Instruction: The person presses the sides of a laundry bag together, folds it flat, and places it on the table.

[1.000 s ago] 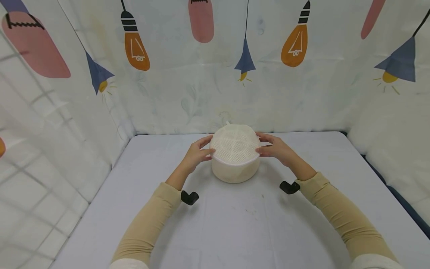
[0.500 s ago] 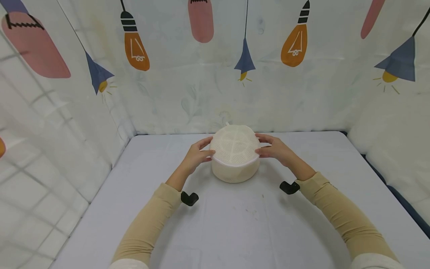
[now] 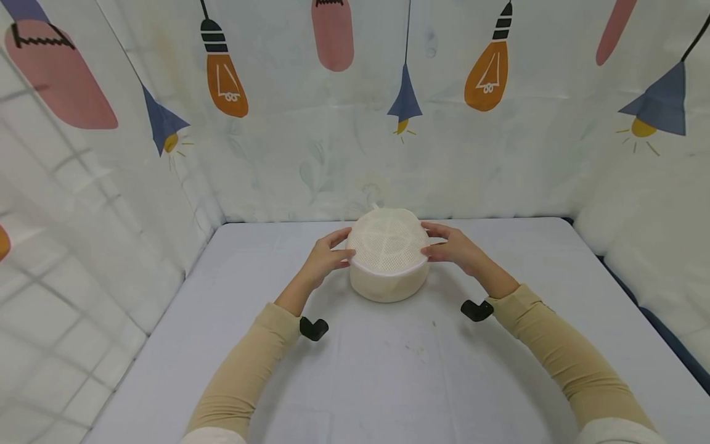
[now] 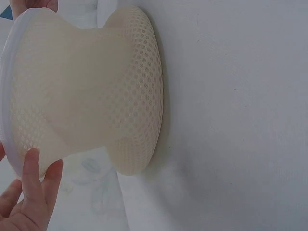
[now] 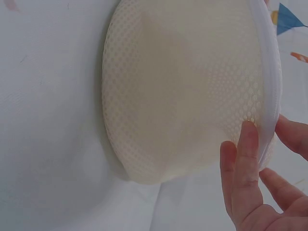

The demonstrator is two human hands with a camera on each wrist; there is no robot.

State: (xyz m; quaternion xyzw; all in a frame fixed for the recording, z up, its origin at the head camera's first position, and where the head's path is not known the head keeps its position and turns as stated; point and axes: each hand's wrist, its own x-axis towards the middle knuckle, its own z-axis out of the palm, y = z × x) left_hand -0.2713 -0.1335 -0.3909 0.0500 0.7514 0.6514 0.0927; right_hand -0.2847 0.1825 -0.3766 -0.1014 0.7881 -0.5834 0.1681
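A cream mesh laundry bag [image 3: 388, 243], round and drum-shaped, stands upright on the table towards its far edge. White edging [image 5: 272, 67] runs round its upper rim. On the bag's left side my left hand [image 3: 320, 259] grips this rim between thumb and fingers. My right hand [image 3: 459, 250] does the same on the right. In the left wrist view the bag's wall [image 4: 82, 91] pinches inward below the rim and its rounded base bulges out against the table. Fingertips [image 5: 249, 127] press the mesh just under the edging in the right wrist view.
White cloth covers the table [image 3: 383, 370]. Behind it hangs a pale curtain [image 3: 344, 154] printed with lamps and bulbs, and similar sheeting closes off the left and right sides. A black wrist device [image 3: 314, 328] sits at the left cuff, another device [image 3: 477, 310] at the right.
The top of the laundry bag has sunk very slightly, with both hands lowering a little along with it. Their hold on the rim stays the same.
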